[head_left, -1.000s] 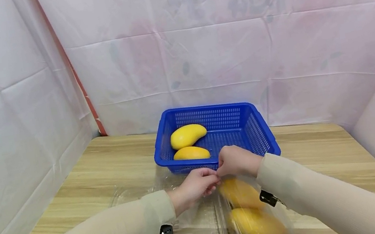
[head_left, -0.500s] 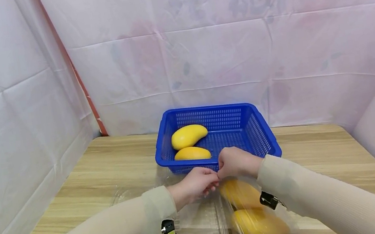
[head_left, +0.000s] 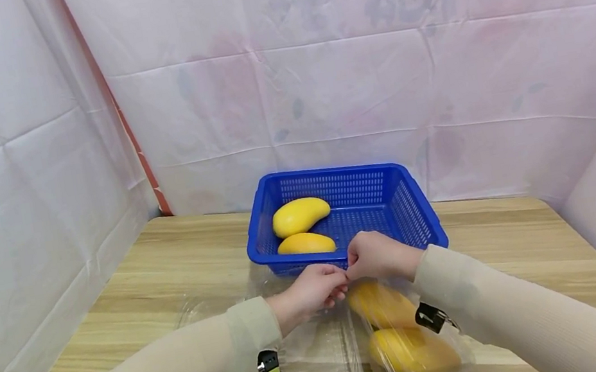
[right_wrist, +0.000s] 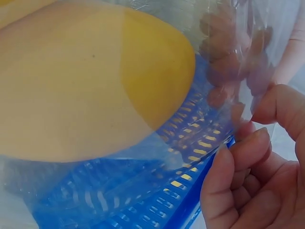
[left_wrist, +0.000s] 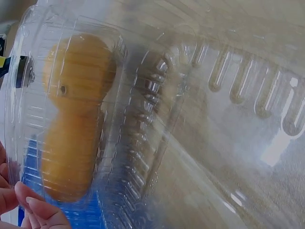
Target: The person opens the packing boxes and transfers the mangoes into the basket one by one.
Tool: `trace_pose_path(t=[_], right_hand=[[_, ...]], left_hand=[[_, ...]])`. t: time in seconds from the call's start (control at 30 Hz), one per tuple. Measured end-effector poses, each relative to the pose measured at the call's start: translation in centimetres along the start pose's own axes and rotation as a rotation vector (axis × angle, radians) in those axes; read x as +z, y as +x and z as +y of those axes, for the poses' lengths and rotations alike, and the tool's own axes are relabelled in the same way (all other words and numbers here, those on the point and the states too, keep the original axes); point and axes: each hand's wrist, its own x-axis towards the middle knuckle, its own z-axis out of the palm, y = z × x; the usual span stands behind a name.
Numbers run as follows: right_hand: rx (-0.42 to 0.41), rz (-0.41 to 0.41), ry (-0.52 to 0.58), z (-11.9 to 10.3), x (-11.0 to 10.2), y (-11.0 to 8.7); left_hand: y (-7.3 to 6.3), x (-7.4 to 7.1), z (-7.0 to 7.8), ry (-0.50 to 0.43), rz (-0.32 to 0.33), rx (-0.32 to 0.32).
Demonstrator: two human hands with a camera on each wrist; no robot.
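Observation:
Two yellow mangoes, a far one (head_left: 381,306) and a near one (head_left: 415,353), lie in a clear plastic container in front of the basket, seen through its plastic. My left hand (head_left: 311,291) pinches the clear plastic edge at the container's far left corner. Right beside it, my right hand (head_left: 379,254) pinches the same edge, the fingertips of both almost meeting. In the right wrist view, a mango (right_wrist: 95,81) shows hazily through the plastic, and fingers pinch the thin rim. Which hand's finger lies above or below the rim is hard to tell.
A blue plastic basket (head_left: 331,171) stands behind the hands, with two more mangoes in its left half, a back one (head_left: 301,216) and a front one (head_left: 305,243). Another clear plastic container (head_left: 315,365) lies on the wooden table (head_left: 130,271), partly under my left forearm. Cloth walls surround the table.
Both hands stay at the container corner, still pinching. The mango container shifts only slightly, and the hands barely move.

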Motion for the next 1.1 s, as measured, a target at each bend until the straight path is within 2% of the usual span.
trace_pose_path(t=[0.33, 0.77, 0.97, 1.1], right_hand=[[-0.046, 0.004, 0.013, 0.03, 0.24, -0.1], [-0.024, -0.005, 0.048, 0.03, 0.32, -0.22], [-0.03, 0.002, 0.045, 0.13, 0.45, -0.22], [-0.019, 0.006, 0.057, 0.31, 0.41, -0.26]], left_hand=[[-0.33, 0.23, -0.06, -0.01, 0.041, 0.04], [-0.11, 0.16, -0.53, -0.009, 0.044, 0.065], [-0.32, 0.2, -0.65, -0.038, 0.022, 0.047], [-0.25, 0.29, -0.84, -0.076, -0.023, 0.02]])
